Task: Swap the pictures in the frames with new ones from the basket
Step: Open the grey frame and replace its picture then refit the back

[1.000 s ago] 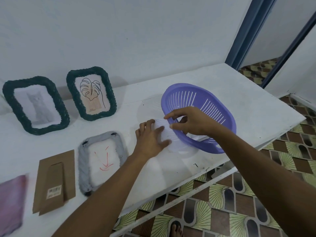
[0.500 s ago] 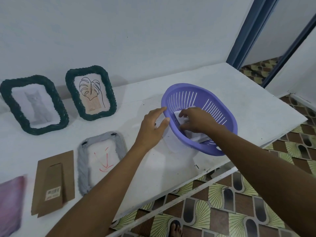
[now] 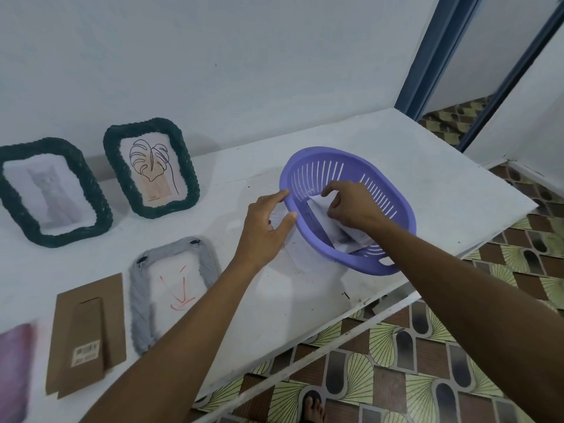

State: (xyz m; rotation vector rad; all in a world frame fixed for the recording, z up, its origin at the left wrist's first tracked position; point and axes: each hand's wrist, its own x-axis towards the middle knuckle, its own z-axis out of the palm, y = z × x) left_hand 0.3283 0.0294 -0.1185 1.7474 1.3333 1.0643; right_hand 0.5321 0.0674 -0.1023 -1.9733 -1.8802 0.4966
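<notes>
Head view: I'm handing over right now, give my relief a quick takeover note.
Left hand: open, fingers against the basket rim.
Right hand: inside the basket, pinching the pictures.
Gray frame lies flat, opened; its backing board beside it.
Cat frame and leaf frame stand at the wall.
Done: gray frame opened.
Left: pick a new picture, fit it, close the frame.

Dim and cool, with a bluish cast over wall (image 3: 244,71) and tabletop (image 3: 442,184). Soft and diffuse, no hard glare anywhere. Faint, blurry-edged shadow beneath the basket (image 3: 360,160). Bowed by the wide lens toward the edges, door frame (image 3: 435,56) leaning inward. Smeared at the lower left across the pink picture (image 3: 13,370). Reasonably sharp in the middle.
</notes>
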